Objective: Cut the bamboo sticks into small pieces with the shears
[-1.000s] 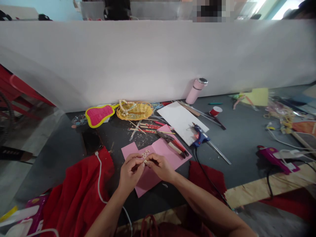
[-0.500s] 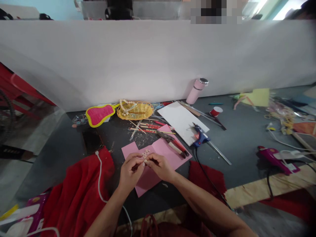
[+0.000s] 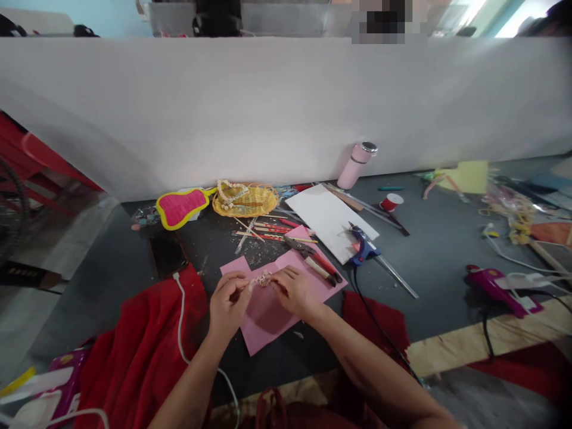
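Observation:
A folded pink paper (image 3: pixel 268 322) lies on the dark table under both hands. Small pale beads (image 3: pixel 263 278) form a little cluster on it between my fingertips. My left hand (image 3: pixel 230 298) pinches a pale bead or the end of a short beaded strand at the cluster's left side. At its right side my right hand (image 3: pixel 292 292) has its thumb and fingers together over the beads; what they hold is too small to make out. Pliers (image 3: pixel 313 259) with red and dark handles rest on the paper beyond my right hand.
Behind are a yellow basket (image 3: pixel 250 201), a pink fan-shaped piece (image 3: pixel 182 207), sticks and a pink bottle (image 3: pixel 356 165). A blue glue gun (image 3: pixel 364 249) sits on white paper (image 3: pixel 328 214), its cord running down right. Red cloth (image 3: pixel 147 339) and a phone (image 3: pixel 168 253) are left.
My hands have moved apart from their touching position. The left went left with the bead or strand end, and the right shifted slightly right and up to the cluster.

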